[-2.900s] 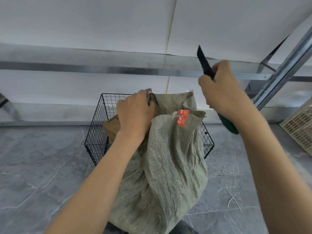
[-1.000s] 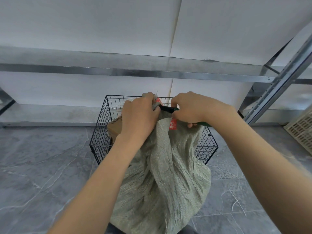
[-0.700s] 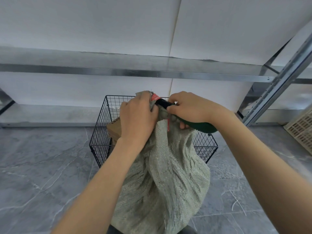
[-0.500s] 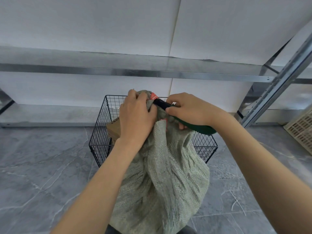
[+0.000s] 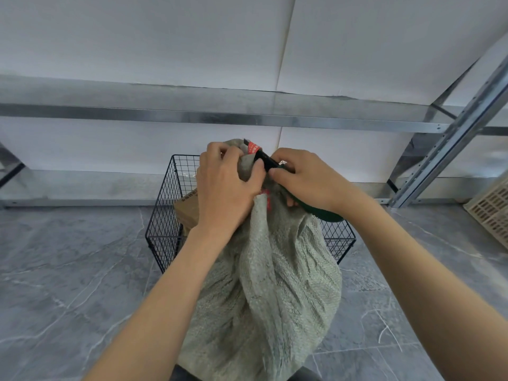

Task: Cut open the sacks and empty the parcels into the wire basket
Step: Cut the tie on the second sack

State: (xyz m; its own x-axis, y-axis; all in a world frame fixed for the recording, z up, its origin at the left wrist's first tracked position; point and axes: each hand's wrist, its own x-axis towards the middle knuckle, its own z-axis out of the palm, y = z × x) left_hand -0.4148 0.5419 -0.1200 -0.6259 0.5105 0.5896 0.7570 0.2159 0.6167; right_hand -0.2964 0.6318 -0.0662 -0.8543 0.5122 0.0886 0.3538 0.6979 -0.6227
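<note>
A grey-green woven sack (image 5: 269,292) stands on the floor in front of me, its top bunched together. My left hand (image 5: 222,188) is shut on the gathered neck of the sack. My right hand (image 5: 305,180) grips a knife (image 5: 265,160) with a black blade and a green handle; the blade lies against the neck beside a red tag (image 5: 254,148). Behind the sack stands a black wire basket (image 5: 165,215) with a brown cardboard parcel (image 5: 188,207) inside. The sack hides most of the basket's inside.
A metal shelf rail (image 5: 192,116) runs along the white wall behind the basket. A slanted metal upright (image 5: 453,133) stands at the right. A cream plastic crate (image 5: 492,210) sits at the far right edge. Grey marble floor (image 5: 68,270) lies on both sides.
My right hand came down from a raised position and brought the knife to the sack's neck. Over the last second the blade has pushed up and left through the bunched top. My left hand kept its grip.
</note>
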